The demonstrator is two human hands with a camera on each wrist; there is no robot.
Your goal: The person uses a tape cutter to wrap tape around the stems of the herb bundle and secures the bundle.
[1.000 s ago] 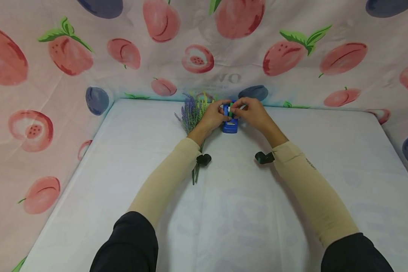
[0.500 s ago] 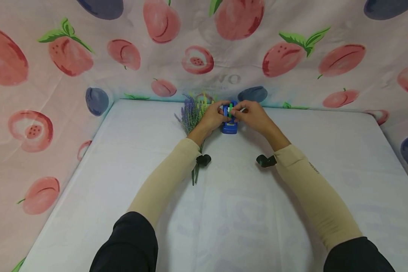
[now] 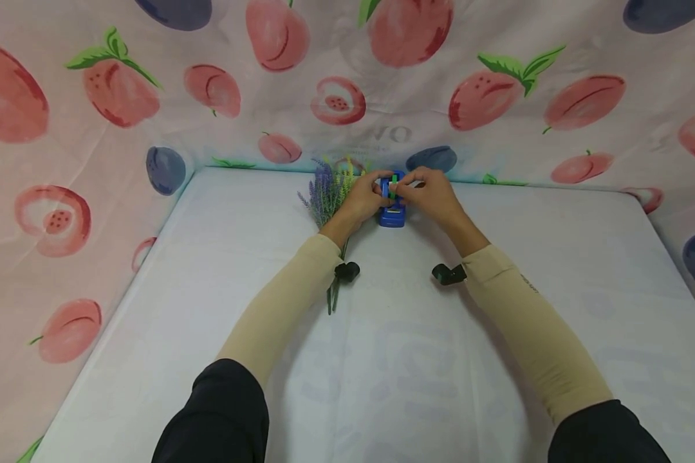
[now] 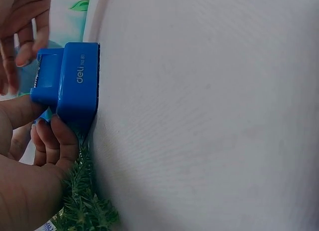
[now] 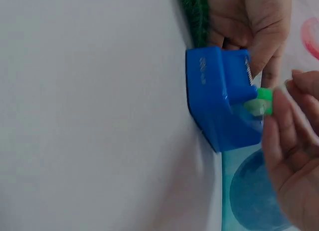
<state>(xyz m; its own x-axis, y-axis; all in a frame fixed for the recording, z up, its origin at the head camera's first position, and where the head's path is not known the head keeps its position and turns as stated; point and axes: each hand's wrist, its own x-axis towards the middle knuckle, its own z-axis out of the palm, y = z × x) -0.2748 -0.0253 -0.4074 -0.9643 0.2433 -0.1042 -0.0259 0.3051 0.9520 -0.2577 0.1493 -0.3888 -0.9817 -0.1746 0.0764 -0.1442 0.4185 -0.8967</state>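
Note:
A blue tape dispenser [image 3: 392,218] stands near the far edge of the white table, its front with the toothed cutter facing the person. My left hand [image 3: 361,198] grips its left side, with the thumb and curled fingers against the blue body [image 4: 79,86]. From the right, my right hand [image 3: 434,194] reaches to the top and pinches at the tape roll with its green core [image 5: 264,94]. The fingertips cover part of the roll. A bunch of artificial lavender [image 3: 322,193] with purple and yellow-green sprigs lies partly under the left hand and forearm.
The white-covered table [image 3: 405,360] meets a peach-print curtain [image 3: 336,58] at the back, close behind the dispenser. Green flower stems [image 3: 332,299] point toward the person beside the left wrist. Small black cameras [image 3: 347,272] stick out from both wrists.
The right hand shifts slightly at the tape roll, and its wrist moves a little right and then back. The left hand, dispenser and flowers stay in place.

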